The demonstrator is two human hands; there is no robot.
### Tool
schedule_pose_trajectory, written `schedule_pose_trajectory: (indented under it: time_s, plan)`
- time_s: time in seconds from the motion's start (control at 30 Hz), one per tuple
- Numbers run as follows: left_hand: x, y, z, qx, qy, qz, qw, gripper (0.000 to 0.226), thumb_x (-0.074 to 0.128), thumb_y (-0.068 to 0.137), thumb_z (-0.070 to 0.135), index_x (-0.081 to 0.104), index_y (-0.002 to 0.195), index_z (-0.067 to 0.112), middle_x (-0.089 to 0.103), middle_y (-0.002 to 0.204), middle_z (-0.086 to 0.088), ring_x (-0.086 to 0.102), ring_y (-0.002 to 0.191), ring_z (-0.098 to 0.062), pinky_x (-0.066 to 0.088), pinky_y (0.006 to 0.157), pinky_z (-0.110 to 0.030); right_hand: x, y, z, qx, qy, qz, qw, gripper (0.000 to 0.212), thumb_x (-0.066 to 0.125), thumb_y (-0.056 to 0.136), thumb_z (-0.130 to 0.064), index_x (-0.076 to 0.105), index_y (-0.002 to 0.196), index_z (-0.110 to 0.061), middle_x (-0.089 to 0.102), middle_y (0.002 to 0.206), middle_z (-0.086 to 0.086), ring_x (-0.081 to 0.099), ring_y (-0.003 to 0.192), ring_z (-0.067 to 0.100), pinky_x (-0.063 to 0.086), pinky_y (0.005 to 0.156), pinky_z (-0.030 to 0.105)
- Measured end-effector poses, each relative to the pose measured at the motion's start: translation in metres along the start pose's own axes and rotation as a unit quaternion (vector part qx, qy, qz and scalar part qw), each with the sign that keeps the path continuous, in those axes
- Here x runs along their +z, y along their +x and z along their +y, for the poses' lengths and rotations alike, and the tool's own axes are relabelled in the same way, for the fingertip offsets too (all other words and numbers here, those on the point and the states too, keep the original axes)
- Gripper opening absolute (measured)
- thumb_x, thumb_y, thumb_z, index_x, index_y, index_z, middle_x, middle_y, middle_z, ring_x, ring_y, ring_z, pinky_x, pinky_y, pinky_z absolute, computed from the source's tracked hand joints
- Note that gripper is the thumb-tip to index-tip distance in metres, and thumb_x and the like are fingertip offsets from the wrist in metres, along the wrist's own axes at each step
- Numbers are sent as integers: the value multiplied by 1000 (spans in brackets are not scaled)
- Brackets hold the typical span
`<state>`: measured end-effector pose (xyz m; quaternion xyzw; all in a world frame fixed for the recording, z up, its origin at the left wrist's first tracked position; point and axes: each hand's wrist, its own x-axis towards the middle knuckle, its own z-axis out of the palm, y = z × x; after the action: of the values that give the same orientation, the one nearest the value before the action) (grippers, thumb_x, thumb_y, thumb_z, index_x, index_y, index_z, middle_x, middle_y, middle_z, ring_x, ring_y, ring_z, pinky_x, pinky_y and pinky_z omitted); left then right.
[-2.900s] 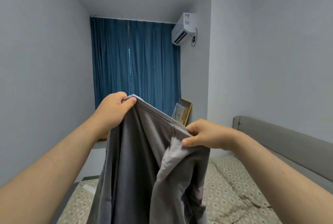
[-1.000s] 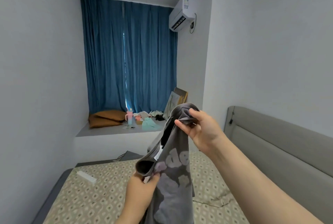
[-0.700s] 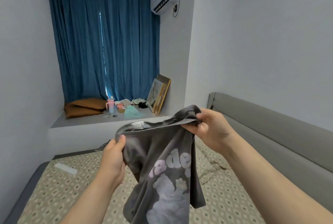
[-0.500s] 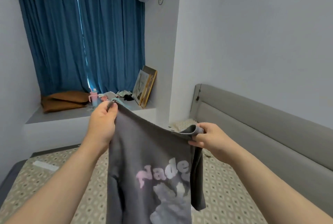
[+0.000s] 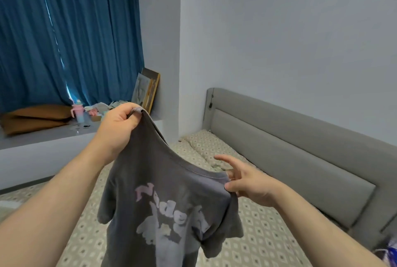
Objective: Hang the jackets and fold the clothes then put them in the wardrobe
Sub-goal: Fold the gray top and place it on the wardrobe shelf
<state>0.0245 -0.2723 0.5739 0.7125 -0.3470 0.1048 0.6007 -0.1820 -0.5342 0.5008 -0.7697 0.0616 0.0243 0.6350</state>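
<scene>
T-shirt (image 5: 163,191), grey with pale lettering, hangs in the air above the patterned bed (image 5: 264,230). Left hand (image 5: 117,129) fists one shoulder, held higher. Right hand (image 5: 251,185) pinches the other shoulder under its thumb, forefinger straight out. Grey headboard (image 5: 290,159) beyond, blue curtain (image 5: 71,37) to the left.

Two bare forearms (image 5: 53,202), uncovered to the frame edge, bare left hand (image 5: 117,129), bare right hand (image 5: 251,185)
</scene>
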Motion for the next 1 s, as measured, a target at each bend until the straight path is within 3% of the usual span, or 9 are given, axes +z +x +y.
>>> schedule_pose_trajectory:
  time_s: [0.13,0.23,0.33,0.43,0.63,0.7,0.8,0.9,1.0]
  plan:
    - [11,0,8,-3,13,-5,1000,27,47,104,21,65,86,28,63,91,9,53,89,-11,41,76,-28,13,-4,2,49,7,-128,991,55,51,70,10,63,117,-16,61,105,8,57,95,22,44,71,28]
    - [16,-1,12,3,-8,0,1000,27,46,104,19,64,86,27,62,86,13,53,84,0,42,76,-19,23,-1,4,82,-44,-175,980,51,50,68,6,64,111,-17,65,106,6,61,99,24,50,73,30]
    - [22,-2,13,3,-24,-11,1000,27,46,104,18,63,85,26,61,80,17,52,74,8,41,72,-10,35,2,5,68,-11,-218,973,74,50,70,10,55,135,-24,63,122,1,59,111,21,52,72,29]
    - [22,-2,14,-12,-44,3,999,26,45,105,18,62,86,24,59,83,7,51,75,2,40,74,-20,50,6,9,50,80,-275,957,84,47,72,15,46,146,-25,54,140,2,48,127,26,43,82,38]
    - [15,-7,8,-22,-59,27,998,29,44,105,18,61,83,25,57,69,22,50,66,7,41,65,-14,68,19,14,137,-36,-304,942,61,40,68,13,59,118,-17,70,85,-12,66,72,5,60,71,29]
    - [11,-12,4,-25,-68,30,997,32,44,105,16,61,80,25,58,67,22,51,65,6,41,62,-11,67,22,17,150,-63,-251,954,65,42,73,10,57,129,-19,71,88,-14,66,74,5,60,73,26]
    - [-6,-16,-9,-43,-64,35,996,30,46,105,16,65,83,24,64,80,12,56,80,-6,45,76,-25,49,26,24,98,-219,-31,970,64,48,85,3,52,143,-25,65,118,-13,64,105,12,48,85,19]
    - [-28,-20,-26,-18,62,29,997,28,50,103,16,65,81,27,65,83,12,57,81,-4,44,78,-31,14,23,27,-31,-451,113,885,44,51,94,-5,62,133,-22,63,133,-4,56,125,18,38,94,18]
    - [-40,-25,-42,15,215,-5,976,31,56,98,11,60,76,33,64,84,7,57,83,-12,40,74,-32,-12,14,26,-105,-476,230,843,20,68,91,-10,76,108,-16,73,114,1,64,111,21,37,84,16]
